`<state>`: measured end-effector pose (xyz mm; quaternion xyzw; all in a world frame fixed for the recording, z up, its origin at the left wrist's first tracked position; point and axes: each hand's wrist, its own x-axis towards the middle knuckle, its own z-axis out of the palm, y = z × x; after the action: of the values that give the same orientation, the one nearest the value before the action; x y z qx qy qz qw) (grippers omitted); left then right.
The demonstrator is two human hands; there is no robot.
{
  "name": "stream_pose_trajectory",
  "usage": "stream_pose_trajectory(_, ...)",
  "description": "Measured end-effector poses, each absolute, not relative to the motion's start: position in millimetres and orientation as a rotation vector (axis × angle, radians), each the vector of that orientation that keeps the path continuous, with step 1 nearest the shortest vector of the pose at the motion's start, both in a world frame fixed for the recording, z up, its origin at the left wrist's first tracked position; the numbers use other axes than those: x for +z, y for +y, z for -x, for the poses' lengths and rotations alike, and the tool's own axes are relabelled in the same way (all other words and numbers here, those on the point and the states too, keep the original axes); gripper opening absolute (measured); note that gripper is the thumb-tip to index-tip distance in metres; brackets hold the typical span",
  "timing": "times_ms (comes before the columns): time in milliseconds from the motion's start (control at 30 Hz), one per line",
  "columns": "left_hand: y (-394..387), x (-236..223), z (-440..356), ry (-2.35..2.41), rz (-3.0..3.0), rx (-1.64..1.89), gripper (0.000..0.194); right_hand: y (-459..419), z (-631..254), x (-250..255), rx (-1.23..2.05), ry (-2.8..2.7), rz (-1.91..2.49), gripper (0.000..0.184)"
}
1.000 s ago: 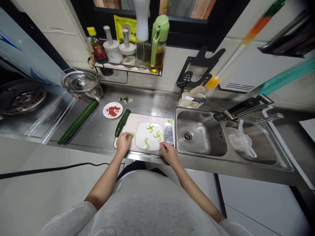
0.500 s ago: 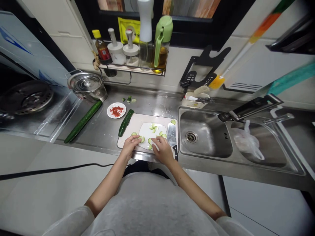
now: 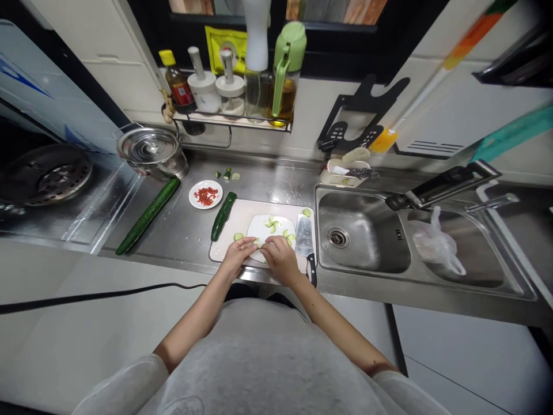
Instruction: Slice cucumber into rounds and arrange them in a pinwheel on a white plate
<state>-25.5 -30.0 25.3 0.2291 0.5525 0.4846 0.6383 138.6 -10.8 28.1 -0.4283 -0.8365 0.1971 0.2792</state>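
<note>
My left hand (image 3: 238,253) pinches a pale green cucumber slice (image 3: 257,242) above the front of a white plate (image 3: 256,225). My right hand (image 3: 281,259) comes in from the other side, its thumb and fingertips closed together at the same slice; the fingers partly hide it. Curved fans of thin cucumber slices (image 3: 272,223) lie on the plate, with another cluster (image 3: 288,235) by its right side. Under the plate is a pale cutting board (image 3: 235,216). A cut piece of cucumber (image 3: 238,236) rests on the board beside my left hand.
A cleaver (image 3: 305,237) lies at the board's right end, handle toward me. A cut cucumber (image 3: 223,216) crosses the board's left edge. Farther left are a whole cucumber (image 3: 149,216) and a small plate of red bits (image 3: 196,203). The sink (image 3: 367,230) adjoins on the right.
My hands have drawn together over the plate's front. The right hand has left the slices at the front of the plate and moved up to the slice in my left hand.
</note>
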Motion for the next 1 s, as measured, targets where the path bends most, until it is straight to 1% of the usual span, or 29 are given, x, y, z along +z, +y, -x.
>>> stream_pose_trajectory(267,-15,39,27,1.214,-0.720,1.101,0.051,-8,-134,30,1.017,-1.848,1.276,0.020)
stream_pose_trajectory(433,-6,37,27,1.205,-0.818,1.060,0.052,-4,-133,25,1.351,-1.530,1.324,0.021)
stream_pose_trajectory(767,-1,25,21,1.163,-0.898,1.064,0.046,-1,-139,37,1.703,-1.174,1.384,0.017)
stream_pose_trajectory(1000,-1,21,18,1.194,-0.968,1.052,0.045,1,-141,33,1.935,-0.922,1.361,0.020)
